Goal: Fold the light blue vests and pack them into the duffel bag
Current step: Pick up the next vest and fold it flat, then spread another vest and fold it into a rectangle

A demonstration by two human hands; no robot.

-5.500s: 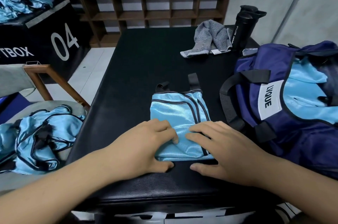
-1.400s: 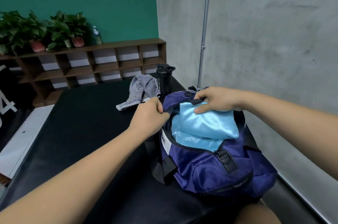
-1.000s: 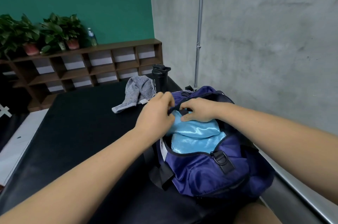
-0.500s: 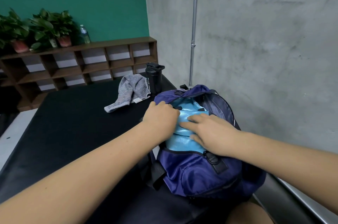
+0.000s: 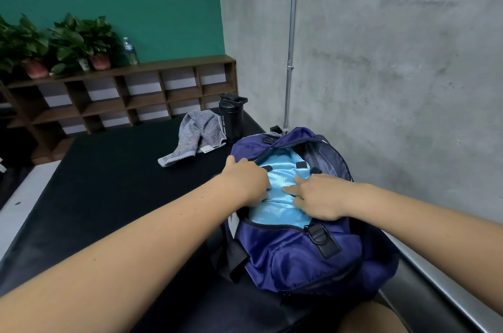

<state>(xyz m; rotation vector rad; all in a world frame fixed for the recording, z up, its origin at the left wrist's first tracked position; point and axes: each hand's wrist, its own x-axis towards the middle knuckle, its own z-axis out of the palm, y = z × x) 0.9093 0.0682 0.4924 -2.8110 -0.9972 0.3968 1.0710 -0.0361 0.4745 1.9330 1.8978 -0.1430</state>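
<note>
Lettering SPORT BOTTLE on black bottle (image 5: 232, 119), right hand (image 5: 318, 199) pressing loose fingers on light blue vest (image 5: 283, 176) inside duffel bag (image 5: 296, 256), left hand (image 5: 245, 180) fingertips hidden beside vest, grip indeterminate

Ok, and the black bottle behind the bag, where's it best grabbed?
Probably round the black bottle's straight body below the lid, coming from its right: it stands upright, the grey towel crowds its left, and the duffel bag sits just in front.

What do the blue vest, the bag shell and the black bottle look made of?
Vest: glossy satin-like synthetic, probably polyester; bright sheen streaks. Duffel bag: matte woven nylon-like cloth; soft creases, dull surface. Bottle: matte black, likely hard plastic, possibly coated metal; cannot tell.
</note>
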